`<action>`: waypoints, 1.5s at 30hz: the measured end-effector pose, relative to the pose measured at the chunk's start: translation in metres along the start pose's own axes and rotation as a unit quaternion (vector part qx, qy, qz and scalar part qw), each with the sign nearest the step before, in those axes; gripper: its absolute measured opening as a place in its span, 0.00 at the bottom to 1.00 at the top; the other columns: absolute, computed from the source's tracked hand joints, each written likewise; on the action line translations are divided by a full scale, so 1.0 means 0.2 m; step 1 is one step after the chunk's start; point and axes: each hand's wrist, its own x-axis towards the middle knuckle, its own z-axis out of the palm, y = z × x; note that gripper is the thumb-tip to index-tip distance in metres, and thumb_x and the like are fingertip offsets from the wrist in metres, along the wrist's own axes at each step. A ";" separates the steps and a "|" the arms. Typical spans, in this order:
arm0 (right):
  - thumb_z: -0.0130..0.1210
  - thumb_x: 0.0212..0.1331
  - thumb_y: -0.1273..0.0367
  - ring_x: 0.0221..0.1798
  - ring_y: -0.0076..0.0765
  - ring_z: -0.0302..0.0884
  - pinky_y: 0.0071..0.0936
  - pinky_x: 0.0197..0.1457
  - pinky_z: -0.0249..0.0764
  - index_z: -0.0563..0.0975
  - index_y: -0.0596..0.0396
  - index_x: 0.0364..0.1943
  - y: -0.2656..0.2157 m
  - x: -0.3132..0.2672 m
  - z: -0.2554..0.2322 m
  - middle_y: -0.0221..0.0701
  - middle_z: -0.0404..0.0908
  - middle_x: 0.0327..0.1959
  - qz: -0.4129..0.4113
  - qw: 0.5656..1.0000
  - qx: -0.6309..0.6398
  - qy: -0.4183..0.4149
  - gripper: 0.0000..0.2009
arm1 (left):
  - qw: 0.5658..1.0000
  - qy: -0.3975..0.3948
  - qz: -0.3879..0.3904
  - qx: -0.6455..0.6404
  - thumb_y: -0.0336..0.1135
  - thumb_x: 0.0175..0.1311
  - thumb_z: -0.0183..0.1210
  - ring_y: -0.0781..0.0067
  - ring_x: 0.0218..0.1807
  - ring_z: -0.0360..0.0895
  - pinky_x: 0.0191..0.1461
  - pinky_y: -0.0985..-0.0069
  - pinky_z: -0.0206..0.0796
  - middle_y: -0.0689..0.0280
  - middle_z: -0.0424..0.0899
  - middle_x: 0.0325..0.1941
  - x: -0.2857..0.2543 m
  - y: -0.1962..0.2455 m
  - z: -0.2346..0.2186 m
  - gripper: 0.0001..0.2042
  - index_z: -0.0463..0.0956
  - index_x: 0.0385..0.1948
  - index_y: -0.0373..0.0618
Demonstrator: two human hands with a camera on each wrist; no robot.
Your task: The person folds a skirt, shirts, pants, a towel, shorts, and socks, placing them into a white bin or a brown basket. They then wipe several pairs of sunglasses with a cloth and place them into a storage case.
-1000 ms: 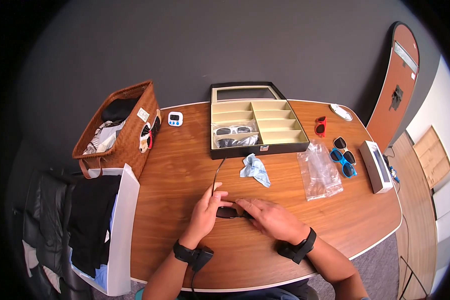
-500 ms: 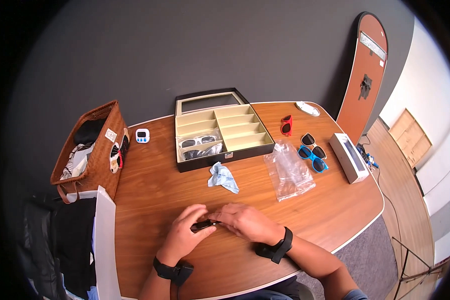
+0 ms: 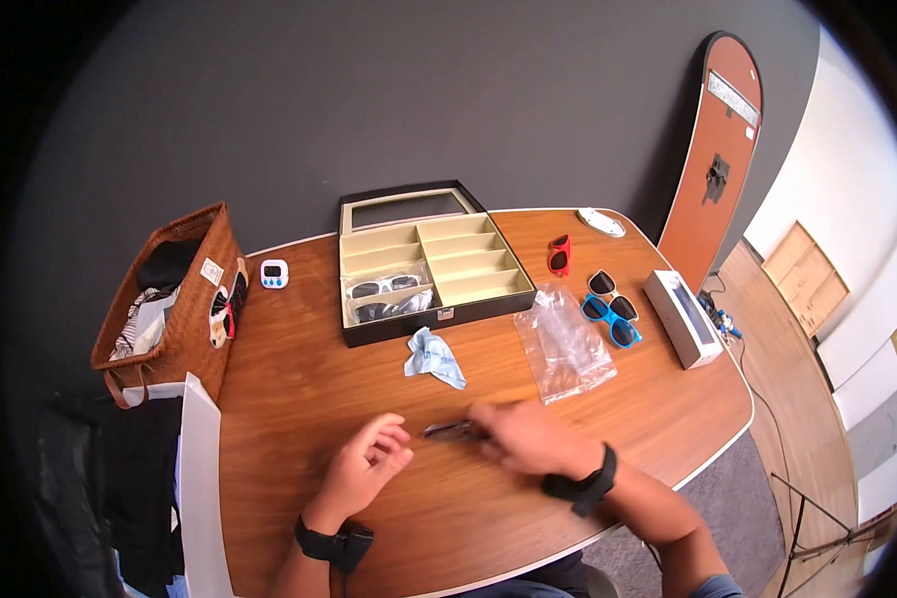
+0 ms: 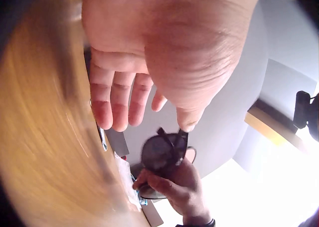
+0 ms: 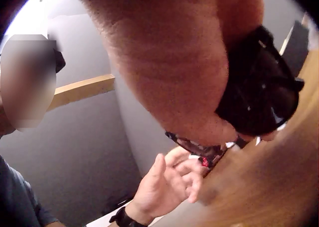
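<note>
Dark sunglasses (image 4: 158, 152) with black frames are gripped by my right hand (image 3: 533, 437), their temples folded in across the lenses. One large lens (image 5: 269, 100) shows close up in the right wrist view. My left hand (image 3: 364, 466) is held just to the left of the glasses, palm turned toward them, its fingers loosely bent around nothing. Beyond the hands lies a crumpled light blue cloth (image 3: 435, 359). Behind it stands a lidded display case (image 3: 389, 327) with cream compartments, the front left ones holding white-framed glasses (image 3: 384, 286) and another bagged pair (image 3: 394, 307).
A clear plastic bag (image 3: 565, 349) lies right of the cloth. Near it are red sunglasses (image 3: 559, 256), blue sunglasses (image 3: 611, 321), cream-framed sunglasses (image 3: 613, 295) and a white box (image 3: 683, 319). At left are a timer (image 3: 274, 274), a wicker basket (image 3: 174, 299) and a white bin (image 3: 201, 448) of clothes.
The temple that stood up a second ago is now folded in. My left hand has come off the sunglasses, and my right hand has drawn them rightward. The head view has turned right.
</note>
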 end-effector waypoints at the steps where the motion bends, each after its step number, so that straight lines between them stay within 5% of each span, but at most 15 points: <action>1: 0.53 0.53 0.73 0.35 0.60 0.78 0.49 0.38 0.74 0.68 0.57 0.41 0.04 -0.04 -0.07 0.46 0.79 0.30 0.016 0.999 -0.038 0.012 0.12 | 0.999 -0.009 0.029 0.019 0.33 0.70 0.54 0.77 0.39 0.77 0.42 0.78 0.72 0.62 0.79 0.41 0.01 -0.02 -0.01 0.16 0.69 0.55 0.37; 4: 0.51 0.53 0.75 0.37 0.60 0.77 0.50 0.39 0.73 0.66 0.58 0.39 0.25 -0.15 -0.23 0.48 0.78 0.32 0.104 0.986 -0.123 0.042 0.11 | 0.999 -0.035 0.011 -0.023 0.33 0.71 0.52 0.78 0.38 0.78 0.41 0.79 0.72 0.62 0.80 0.42 0.01 -0.05 -0.01 0.14 0.69 0.54 0.37; 7: 0.50 0.53 0.76 0.39 0.59 0.77 0.50 0.41 0.73 0.65 0.60 0.39 0.42 -0.22 -0.25 0.49 0.77 0.33 0.074 0.980 -0.172 0.063 0.10 | 0.999 -0.049 0.019 0.008 0.32 0.73 0.49 0.77 0.39 0.78 0.42 0.79 0.72 0.62 0.80 0.41 0.00 -0.03 -0.01 0.13 0.70 0.54 0.37; 19: 0.59 0.51 0.75 0.48 0.54 0.76 0.42 0.50 0.74 0.73 0.53 0.47 0.49 -0.25 -0.26 0.41 0.76 0.47 0.111 0.985 -0.125 -0.039 0.17 | 0.998 -0.062 -0.012 -0.010 0.33 0.73 0.49 0.78 0.38 0.77 0.43 0.78 0.71 0.63 0.80 0.39 -0.01 -0.01 0.00 0.11 0.71 0.51 0.37; 26: 0.58 0.51 0.74 0.46 0.55 0.78 0.43 0.48 0.75 0.74 0.54 0.47 0.54 -0.24 -0.21 0.44 0.80 0.41 0.064 0.966 -0.251 0.011 0.16 | 0.998 -0.063 -0.009 -0.012 0.32 0.73 0.50 0.78 0.38 0.77 0.44 0.78 0.71 0.64 0.80 0.38 0.00 -0.02 0.00 0.11 0.72 0.49 0.36; 29: 0.61 0.49 0.72 0.46 0.57 0.78 0.44 0.47 0.75 0.75 0.55 0.46 0.52 -0.22 -0.22 0.48 0.81 0.38 0.122 0.968 -0.218 -0.009 0.17 | 0.998 -0.060 -0.004 -0.015 0.33 0.72 0.50 0.79 0.38 0.77 0.44 0.78 0.71 0.65 0.80 0.37 -0.01 -0.03 0.01 0.11 0.72 0.48 0.36; 32: 0.64 0.48 0.71 0.41 0.47 0.81 0.38 0.45 0.76 0.75 0.55 0.45 0.44 -0.22 -0.28 0.46 0.81 0.35 0.128 0.983 -0.126 0.033 0.18 | 0.997 -0.063 -0.009 -0.030 0.33 0.72 0.50 0.79 0.39 0.77 0.44 0.79 0.71 0.65 0.80 0.38 -0.01 -0.02 0.01 0.11 0.72 0.48 0.36; 33: 0.65 0.48 0.71 0.39 0.39 0.80 0.33 0.44 0.75 0.75 0.55 0.44 0.36 -0.20 -0.32 0.39 0.81 0.33 0.141 0.987 0.017 0.069 0.18 | 0.998 -0.057 -0.005 -0.039 0.32 0.72 0.51 0.79 0.38 0.77 0.44 0.79 0.71 0.65 0.80 0.37 0.00 -0.01 0.02 0.10 0.72 0.47 0.36; 34: 0.66 0.47 0.71 0.37 0.30 0.78 0.29 0.43 0.74 0.75 0.55 0.43 0.26 -0.19 -0.36 0.33 0.80 0.31 0.152 0.970 0.160 0.103 0.18 | 0.998 -0.051 -0.002 -0.048 0.32 0.72 0.52 0.79 0.38 0.77 0.43 0.79 0.71 0.66 0.80 0.36 -0.01 0.00 0.03 0.10 0.73 0.47 0.35; 35: 0.67 0.48 0.73 0.32 0.19 0.72 0.20 0.37 0.72 0.75 0.56 0.41 0.12 -0.18 -0.39 0.24 0.77 0.30 0.214 0.904 0.356 0.096 0.16 | 0.998 -0.049 -0.004 -0.046 0.32 0.72 0.52 0.79 0.38 0.77 0.43 0.79 0.71 0.66 0.80 0.36 -0.01 0.00 0.04 0.10 0.73 0.47 0.35; 36: 0.67 0.49 0.73 0.26 0.15 0.70 0.17 0.28 0.67 0.75 0.55 0.39 0.11 -0.14 -0.35 0.21 0.76 0.29 0.084 0.933 0.316 0.150 0.14 | 0.997 -0.047 0.014 -0.054 0.31 0.71 0.52 0.79 0.37 0.77 0.42 0.80 0.72 0.65 0.80 0.36 -0.01 -0.01 0.04 0.08 0.73 0.44 0.36; 38: 0.67 0.46 0.76 0.20 0.13 0.64 0.15 0.25 0.63 0.71 0.54 0.41 -0.03 -0.10 -0.32 0.22 0.72 0.25 0.136 0.866 0.472 0.096 0.18 | 0.997 -0.041 0.031 -0.056 0.30 0.70 0.52 0.79 0.36 0.78 0.40 0.80 0.72 0.64 0.81 0.36 -0.03 0.01 0.03 0.07 0.74 0.42 0.37; 40: 0.64 0.52 0.76 0.18 0.11 0.60 0.12 0.26 0.59 0.75 0.53 0.36 -0.10 -0.05 -0.20 0.18 0.71 0.22 0.072 0.721 0.688 0.044 0.10 | 0.989 0.021 0.101 -0.107 0.28 0.68 0.55 0.81 0.34 0.77 0.39 0.81 0.71 0.66 0.79 0.32 -0.05 0.05 0.00 0.05 0.74 0.39 0.36; 42: 0.63 0.55 0.76 0.18 0.10 0.61 0.11 0.25 0.58 0.75 0.53 0.35 -0.16 0.04 -0.08 0.17 0.70 0.22 0.131 0.662 0.738 0.016 0.08 | 0.982 0.056 0.130 -0.126 0.28 0.68 0.55 0.82 0.32 0.75 0.37 0.83 0.69 0.67 0.79 0.31 -0.05 0.05 -0.04 0.04 0.74 0.37 0.38; 45: 0.62 0.57 0.75 0.20 0.09 0.62 0.10 0.25 0.58 0.75 0.51 0.33 -0.09 0.11 0.17 0.17 0.70 0.22 0.214 0.630 0.745 -0.044 0.06 | 0.977 0.113 0.123 -0.130 0.28 0.67 0.55 0.85 0.29 0.72 0.32 0.84 0.65 0.69 0.78 0.28 -0.05 0.08 -0.09 0.04 0.74 0.36 0.38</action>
